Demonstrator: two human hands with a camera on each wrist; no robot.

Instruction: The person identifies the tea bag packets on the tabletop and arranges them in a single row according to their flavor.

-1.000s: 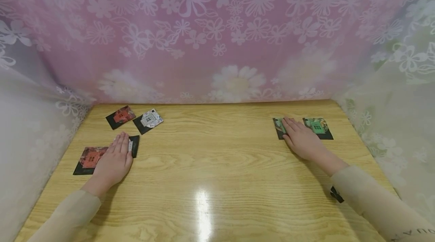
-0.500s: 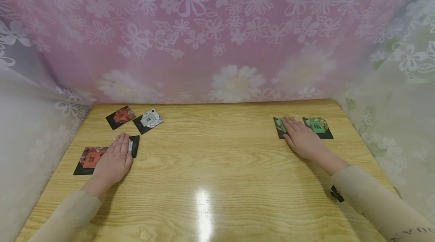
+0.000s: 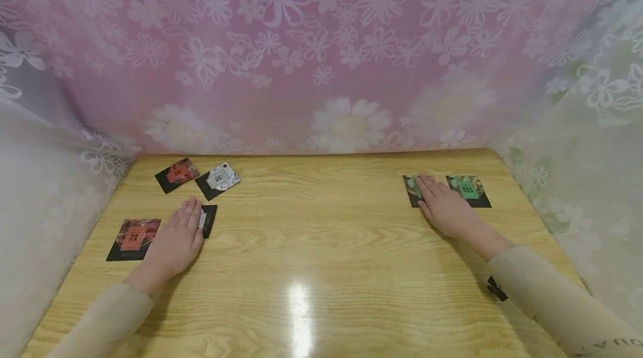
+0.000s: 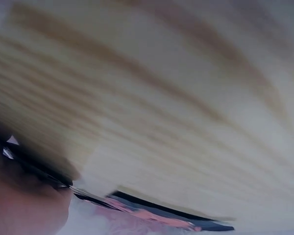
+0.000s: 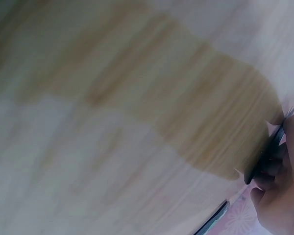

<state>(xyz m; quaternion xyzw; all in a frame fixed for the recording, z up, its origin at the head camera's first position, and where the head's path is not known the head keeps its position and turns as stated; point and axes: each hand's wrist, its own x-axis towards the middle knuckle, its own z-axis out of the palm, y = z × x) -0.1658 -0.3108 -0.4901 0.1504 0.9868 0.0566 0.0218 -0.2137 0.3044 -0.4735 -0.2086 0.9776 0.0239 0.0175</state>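
Note:
In the head view my left hand (image 3: 176, 240) lies flat with straight fingers on a small black packet (image 3: 210, 222) with a whitish label, covering most of it. Just left of that hand is a packet with a red label (image 3: 133, 239), its right edge close to the fingers. My right hand (image 3: 447, 210) rests flat over a green-labelled packet (image 3: 411, 186), only its left part showing. Right beside it lies a second green-labelled packet (image 3: 469, 190). The left wrist view has the black packet's dark edge (image 4: 34, 164) under the fingers, and the right wrist view a dark packet edge (image 5: 262, 159).
Behind the left hand lie a smaller red-labelled packet (image 3: 178, 174) and a white floral packet (image 3: 218, 180). All are on a wood-grain table (image 3: 321, 235). A pink flowered curtain (image 3: 281, 84) hangs along its back edge, with pale cloth at both sides.
My left hand has slid slightly right along with the black packet beneath it, leaving a gap to the red-labelled packet, which now shows whole. The right hand stays in place.

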